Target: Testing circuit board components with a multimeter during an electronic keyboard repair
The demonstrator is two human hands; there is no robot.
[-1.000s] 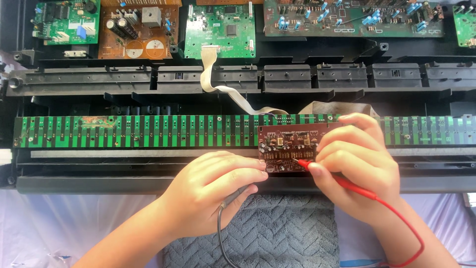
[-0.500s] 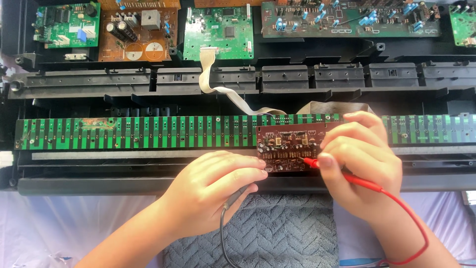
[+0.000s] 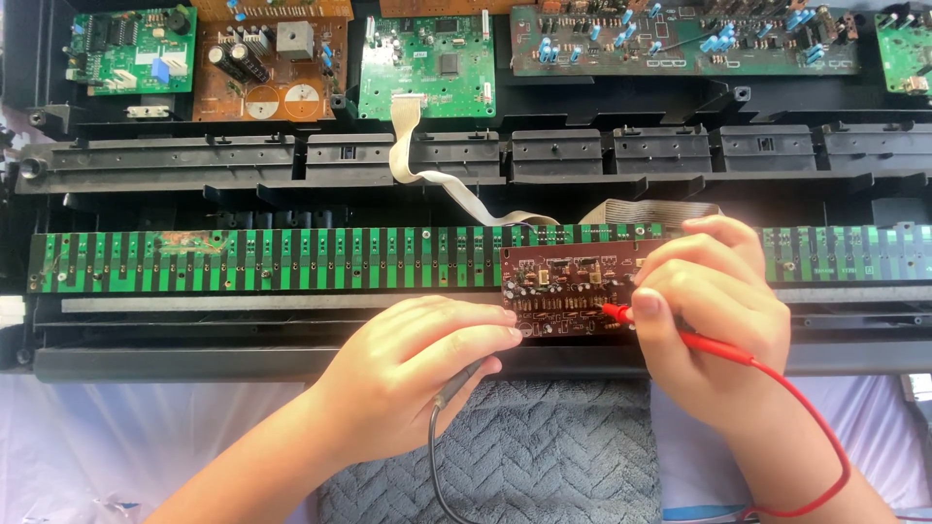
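Probes [image 3: 621,312] pinched in both hands [image 3: 714,311]

A small circuit board [image 3: 573,288] sits between both grips, on a long contact strip [image 3: 272,260]; more boards [image 3: 422,66] lie behind.

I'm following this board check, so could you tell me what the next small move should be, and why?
Probably settle the black probe in the left hand onto the small brown board. The right hand already has the red probe tip on the board, while the black tip is hidden under the left fingers.
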